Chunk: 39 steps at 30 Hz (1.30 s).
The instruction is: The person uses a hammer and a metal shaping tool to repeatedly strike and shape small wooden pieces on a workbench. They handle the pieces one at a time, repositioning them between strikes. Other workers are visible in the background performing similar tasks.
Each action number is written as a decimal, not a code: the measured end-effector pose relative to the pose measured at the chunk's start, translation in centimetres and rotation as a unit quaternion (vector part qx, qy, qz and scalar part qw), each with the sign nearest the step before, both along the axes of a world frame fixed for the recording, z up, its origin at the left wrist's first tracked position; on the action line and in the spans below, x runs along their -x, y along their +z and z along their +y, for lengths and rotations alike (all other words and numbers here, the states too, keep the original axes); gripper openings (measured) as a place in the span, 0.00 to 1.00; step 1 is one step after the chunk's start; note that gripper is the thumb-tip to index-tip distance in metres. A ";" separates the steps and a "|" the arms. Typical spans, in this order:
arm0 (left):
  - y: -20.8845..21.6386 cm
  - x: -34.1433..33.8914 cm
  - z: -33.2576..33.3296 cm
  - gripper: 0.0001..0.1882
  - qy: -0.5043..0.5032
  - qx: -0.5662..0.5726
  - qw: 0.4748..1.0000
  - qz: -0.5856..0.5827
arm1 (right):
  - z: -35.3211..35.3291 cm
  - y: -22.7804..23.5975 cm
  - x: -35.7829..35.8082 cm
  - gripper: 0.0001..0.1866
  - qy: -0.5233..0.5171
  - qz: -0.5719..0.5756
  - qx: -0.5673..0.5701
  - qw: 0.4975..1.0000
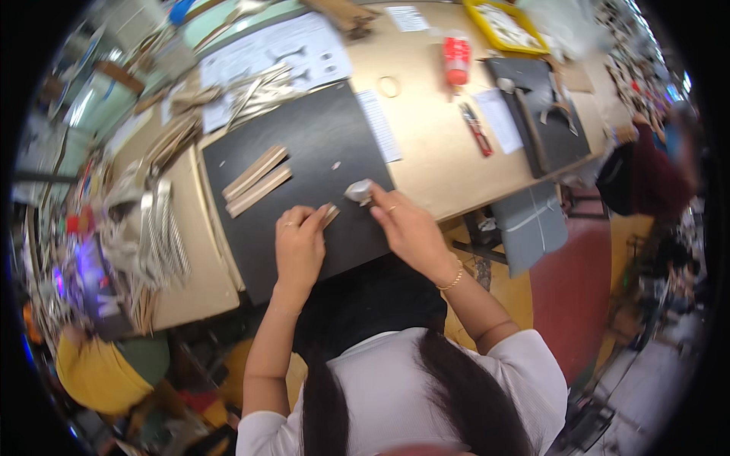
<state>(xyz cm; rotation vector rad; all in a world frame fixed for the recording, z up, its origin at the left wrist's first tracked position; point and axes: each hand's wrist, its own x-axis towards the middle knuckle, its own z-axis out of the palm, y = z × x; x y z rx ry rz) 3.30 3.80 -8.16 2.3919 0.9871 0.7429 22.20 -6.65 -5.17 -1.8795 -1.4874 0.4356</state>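
Note:
Over the dark mat point(296, 137), my left hand point(299, 243) has its fingers pinched on a short tan strip point(331, 216). My right hand point(411, 232) is closed on a small, rounded, whitish-silver object point(359, 191) just right of that strip; blur hides its kind. The two hands are close together but apart. Several flat beige strips point(257, 181) lie side by side on the mat, beyond my left hand. Tiny pale scraps are scattered on the same mat.
Right of the mat lie red-handled snips point(477, 129), a red bottle point(456, 62) and a second dark mat point(563, 114) with tools. A yellow tray point(471, 11) holds white pieces. Bundled strips point(163, 235) fill the left side. Other people point(106, 372) sit at both sides.

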 end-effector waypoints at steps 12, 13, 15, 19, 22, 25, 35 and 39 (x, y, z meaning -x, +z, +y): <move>0.4 -0.1 -0.3 0.13 -0.021 -0.067 0.997 0.033 | 0.3 0.7 0.5 0.23 0.016 0.019 0.067 0.997; 0.4 -0.1 -0.2 0.13 -0.028 -0.078 0.996 0.040 | 0.4 0.6 0.5 0.23 0.018 0.020 0.060 0.998; 0.5 -0.1 -0.2 0.13 -0.042 -0.091 0.994 0.050 | 0.5 0.6 0.7 0.23 0.022 0.020 0.046 0.999; 0.6 0.1 0.1 0.12 -0.063 -0.126 0.988 0.070 | 1.1 0.6 1.1 0.24 0.038 -0.001 0.019 0.999; 0.6 0.1 0.3 0.13 -0.073 -0.144 0.984 0.070 | 1.5 0.6 1.4 0.24 0.052 -0.028 0.014 0.998; 0.6 0.1 0.4 0.12 -0.081 -0.148 0.982 0.081 | 1.8 0.6 1.7 0.24 0.063 -0.049 0.012 0.997; 0.8 0.2 0.5 0.12 -0.090 -0.144 0.982 0.080 | 2.1 1.3 1.9 0.25 0.067 -0.072 0.018 0.995; 0.7 0.2 0.5 0.11 -0.089 -0.149 0.982 0.078 | 2.1 1.3 2.1 0.25 0.071 -0.070 0.007 0.995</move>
